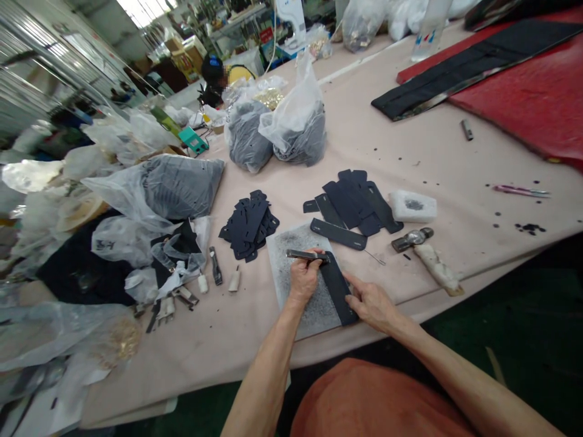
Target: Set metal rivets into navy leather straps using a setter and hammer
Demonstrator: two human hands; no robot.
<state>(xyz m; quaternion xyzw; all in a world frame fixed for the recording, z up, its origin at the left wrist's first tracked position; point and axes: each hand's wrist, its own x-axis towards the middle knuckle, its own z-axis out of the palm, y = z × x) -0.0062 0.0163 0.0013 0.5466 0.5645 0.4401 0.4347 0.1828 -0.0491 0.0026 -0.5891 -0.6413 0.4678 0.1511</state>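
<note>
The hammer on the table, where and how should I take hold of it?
Grip the hammer by its pale handle, probably from the near right: it's long, and its free end points toward the near edge of the table, with the metal head farther in.

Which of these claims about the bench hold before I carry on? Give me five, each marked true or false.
1. The left hand holds a metal tool. True.
2. The right hand grips the hammer. False: it touches the black strip; the hammer lies on the table.
3. The black strip lies on the speckled board. True.
4. The white block stands on the red sheet. False: it sits on the table, beside a pile of black pieces.
5. The pink tool is under the hammer. False: it lies apart from it.
</note>
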